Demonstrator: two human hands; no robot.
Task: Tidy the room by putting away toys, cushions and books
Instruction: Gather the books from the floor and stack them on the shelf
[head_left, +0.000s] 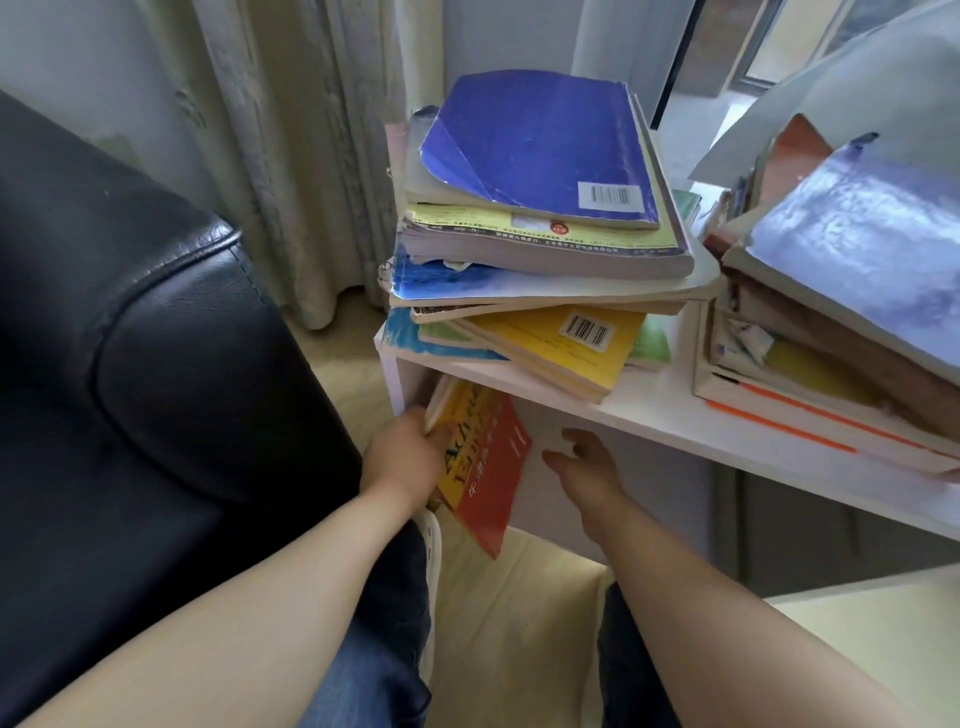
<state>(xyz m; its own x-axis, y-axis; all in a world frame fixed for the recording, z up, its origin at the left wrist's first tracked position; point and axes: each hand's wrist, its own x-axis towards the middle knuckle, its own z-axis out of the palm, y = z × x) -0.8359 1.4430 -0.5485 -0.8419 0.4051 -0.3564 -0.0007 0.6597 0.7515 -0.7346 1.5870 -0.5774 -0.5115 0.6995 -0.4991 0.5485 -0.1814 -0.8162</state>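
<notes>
Book step: left hand (402, 457) gripped the red-and-yellow paperback book (480, 462) at the white shelf unit's (649, 410) lower-left opening, under its front edge, w/ right hand (584, 462) open, empty beside; next probably needed sliding it fully in.

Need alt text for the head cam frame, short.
A person's left hand grips a red and yellow book under the top of a white shelf; the right hand is open beside it. Two messy book stacks sit on top.
</notes>
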